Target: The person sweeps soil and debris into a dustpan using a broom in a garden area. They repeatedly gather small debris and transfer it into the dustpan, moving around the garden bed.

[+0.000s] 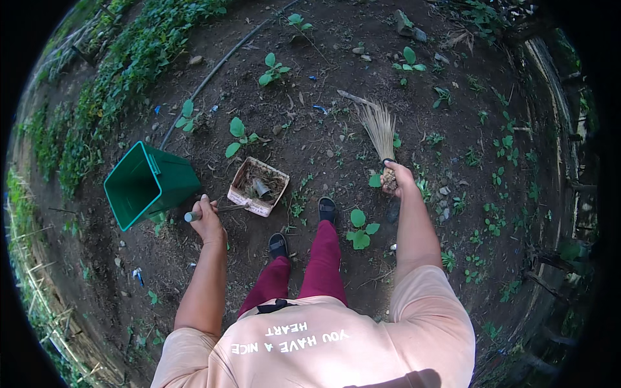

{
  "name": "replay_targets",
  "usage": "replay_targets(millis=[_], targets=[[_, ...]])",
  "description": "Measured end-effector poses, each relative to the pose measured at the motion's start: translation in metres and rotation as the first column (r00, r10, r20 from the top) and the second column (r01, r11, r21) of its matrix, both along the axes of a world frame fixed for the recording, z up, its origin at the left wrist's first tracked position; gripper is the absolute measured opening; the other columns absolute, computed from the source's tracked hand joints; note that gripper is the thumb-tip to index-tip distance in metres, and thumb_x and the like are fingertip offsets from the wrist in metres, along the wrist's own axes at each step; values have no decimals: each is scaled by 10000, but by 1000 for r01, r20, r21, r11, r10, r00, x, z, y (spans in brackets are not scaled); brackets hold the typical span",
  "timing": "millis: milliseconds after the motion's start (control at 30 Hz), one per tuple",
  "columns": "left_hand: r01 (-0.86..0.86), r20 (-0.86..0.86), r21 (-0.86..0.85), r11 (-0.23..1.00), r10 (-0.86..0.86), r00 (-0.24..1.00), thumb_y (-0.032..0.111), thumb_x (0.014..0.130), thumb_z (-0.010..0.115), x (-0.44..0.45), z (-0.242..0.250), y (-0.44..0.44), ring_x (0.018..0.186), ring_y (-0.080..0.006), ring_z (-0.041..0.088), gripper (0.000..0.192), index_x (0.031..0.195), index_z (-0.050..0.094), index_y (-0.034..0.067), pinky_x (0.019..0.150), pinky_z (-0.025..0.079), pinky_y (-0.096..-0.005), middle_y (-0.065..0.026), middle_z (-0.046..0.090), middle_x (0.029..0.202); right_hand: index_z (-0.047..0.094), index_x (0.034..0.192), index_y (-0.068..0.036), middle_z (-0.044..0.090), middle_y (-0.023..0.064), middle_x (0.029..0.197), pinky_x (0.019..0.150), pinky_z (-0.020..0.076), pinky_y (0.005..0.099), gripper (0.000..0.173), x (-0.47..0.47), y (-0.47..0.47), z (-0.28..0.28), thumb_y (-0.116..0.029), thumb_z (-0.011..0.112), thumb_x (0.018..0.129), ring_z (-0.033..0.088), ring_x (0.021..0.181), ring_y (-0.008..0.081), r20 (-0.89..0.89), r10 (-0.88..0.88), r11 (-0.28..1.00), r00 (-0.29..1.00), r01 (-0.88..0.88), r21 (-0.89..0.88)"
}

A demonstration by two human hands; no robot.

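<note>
My left hand [207, 220] grips the long handle [233, 207] of a dustpan. The pan itself [260, 209] looks like a cut-open container and bears handwriting; dry plant litter [252, 177] and a crumpled pale cup-like piece [261, 188] lie inside it. In my right hand [399, 178] is a stick broom [379, 128], held by its bound end, with its bristles fanning out ahead over the soil. Close beyond my left hand stands a green plastic bin [177, 177], tilted in the view, with its dark inside showing.
Several leafy seedlings [359, 232] grow from the dark soil around my sandalled feet [327, 209]. A grey hose [213, 72] runs past the bin. Dense green vines [131, 58] cover the far left. Stones [403, 24] and blue litter scraps [320, 109] lie about.
</note>
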State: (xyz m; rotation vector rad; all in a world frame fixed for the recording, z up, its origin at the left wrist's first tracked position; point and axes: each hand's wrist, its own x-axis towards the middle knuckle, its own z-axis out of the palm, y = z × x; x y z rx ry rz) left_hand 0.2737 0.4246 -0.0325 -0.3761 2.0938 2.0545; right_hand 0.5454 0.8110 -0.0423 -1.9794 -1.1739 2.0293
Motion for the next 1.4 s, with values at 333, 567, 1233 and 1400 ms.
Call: replay_targets(millis=[333,567,1233,1400], targets=[[-114,75,-95,989,121,990,188,845,518,5,-8,41,556,-107,482,320,555,424,91,544,349,-238,-16,468,530,457,1184,-71,568,76,680,410,437,349,405,-30,-99,-27,-228,563,825,556,499,185,-125,471,821,873,-486,-299],[-104,141,-137,985,123,982,196,832,532,4,-4,73,545,-94,477,291,572,450,93,531,358,-239,-10,477,538,367,1303,-104,591,100,786,378,453,291,549,-30,82,87,-179,586,805,583,534,169,-84,610,762,788,-612,-210],[-141,108,-205,969,165,980,197,853,520,-16,-8,78,637,-116,552,272,603,463,107,596,404,-246,-4,478,536,402,1284,-59,600,97,1001,827,417,282,557,-64,74,6,-159,625,783,558,920,180,-148,657,646,739,-654,-394],[-183,88,-201,962,204,975,196,850,519,-5,-8,84,515,-67,424,281,596,474,86,489,313,-212,-27,542,593,380,1293,-52,604,114,969,607,500,295,546,-32,146,46,-167,603,808,602,698,163,-57,528,832,848,-529,-164]])
